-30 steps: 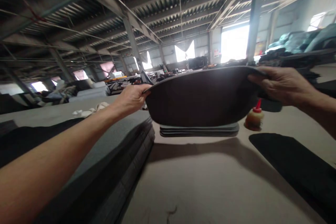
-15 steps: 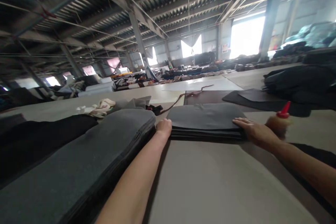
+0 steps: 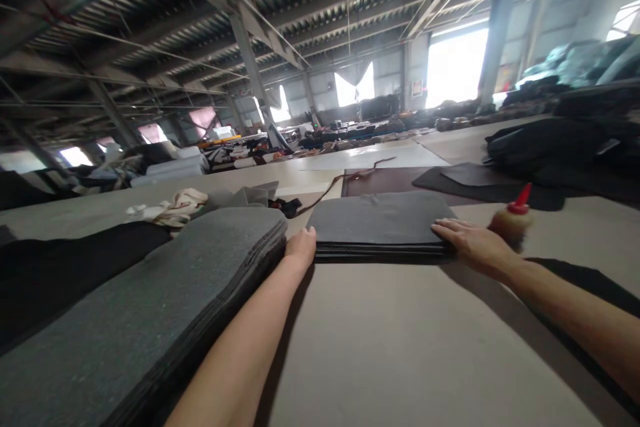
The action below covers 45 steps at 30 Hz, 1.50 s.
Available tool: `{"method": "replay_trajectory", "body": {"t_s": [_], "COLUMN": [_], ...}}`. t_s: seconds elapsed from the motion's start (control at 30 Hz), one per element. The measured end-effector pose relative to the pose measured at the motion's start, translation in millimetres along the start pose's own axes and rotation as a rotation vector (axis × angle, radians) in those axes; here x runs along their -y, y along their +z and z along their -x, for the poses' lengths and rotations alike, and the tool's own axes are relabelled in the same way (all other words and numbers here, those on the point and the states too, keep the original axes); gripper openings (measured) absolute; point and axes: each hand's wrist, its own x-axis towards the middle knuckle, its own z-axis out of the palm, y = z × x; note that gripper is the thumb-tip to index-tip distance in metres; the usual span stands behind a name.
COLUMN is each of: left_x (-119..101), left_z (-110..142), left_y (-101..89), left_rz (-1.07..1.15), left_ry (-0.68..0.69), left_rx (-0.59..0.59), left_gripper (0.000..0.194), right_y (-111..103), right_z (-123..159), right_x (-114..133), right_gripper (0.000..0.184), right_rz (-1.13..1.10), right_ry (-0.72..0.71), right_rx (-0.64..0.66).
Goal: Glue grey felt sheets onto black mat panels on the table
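A squared stack of dark grey, felt-like fabric pieces [image 3: 375, 219] lies on the table in front of me. My left hand [image 3: 301, 247] is closed at its left edge, fingers curled against the layers and partly hidden. At the right end, my right hand [image 3: 463, 240] rests with its fingers stretched flat over the top sheet; its thumb cannot be seen. Close to my left forearm lies a longer, thicker stack of grey fabric [image 3: 165, 293]. Just beyond my right hand stands a bottle [image 3: 510, 223] of yellowish-brown liquid with a red pointed nozzle.
A pale board [image 3: 400, 340] spreads across the near table. Behind the stack are a brown strip [image 3: 330, 188] and a dark flat sheet [image 3: 465, 180]. Black material is heaped [image 3: 545, 150] at the right. A cream cloth [image 3: 177, 208] and black fabric [image 3: 80, 257] lie left.
The whole scene has shifted slightly left in view as the camera turned. Both hands stay at the ends of the stack, whose layered front edge looks a little sharper.
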Motion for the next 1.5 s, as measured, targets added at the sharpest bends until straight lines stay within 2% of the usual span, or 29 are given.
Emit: {"method": "replay_trajectory", "body": {"t_s": [0.13,0.2,0.3,0.37,0.43,0.5,0.6,0.73,0.83,0.93,1.1,1.5], "left_x": [-10,-15,-24,-35,-50,-66,-86,-94,-91,-90,-90,-87], "left_z": [22,35,49,59,74,95,127,149,145,139,138,137], "left_y": [-10.3,-7.7,12.1,31.3,49.0,61.7,72.1,79.2,83.5,86.6,87.1,88.8], "left_rz": [0.0,0.02,0.08,0.131,0.2,0.281,0.407,0.505,0.538,0.544,0.549,0.554], "left_ry": [0.035,0.121,0.289,0.4,0.527,0.644,0.736,0.701,0.668,0.691,0.715,0.737], "left_rx": [-0.045,-0.141,-0.281,-0.44,-0.544,-0.564,-0.498,-0.353,-0.284,-0.273,-0.277,-0.283], "left_gripper": [0.031,0.039,0.053,0.054,0.053,0.052,0.051,0.055,0.057,0.057,0.054,0.051], "right_y": [-32,-48,-72,-90,-109,-129,-155,-182,-193,-199,-211,-225], "right_z": [15,33,74,112,157,204,274,358,403,422,418,415], "right_x": [28,42,62,73,77,67,33,-9,-18,-17,-15,-19], "right_gripper": [0.056,0.058,0.051,0.046,0.044,0.042,0.034,0.04,0.048,0.052,0.072,0.063], "right_rz": [0.052,0.082,0.098,0.027,-0.06,-0.089,-0.029,-0.002,-0.073,-0.12,-0.22,-0.251], "right_ry": [0.036,0.034,0.001,-0.039,-0.023,0.088,0.341,0.73,0.918,0.945,0.916,0.838], "right_rx": [0.049,0.094,0.146,0.108,0.038,-0.022,-0.088,-0.024,0.031,0.069,0.214,0.299]}}
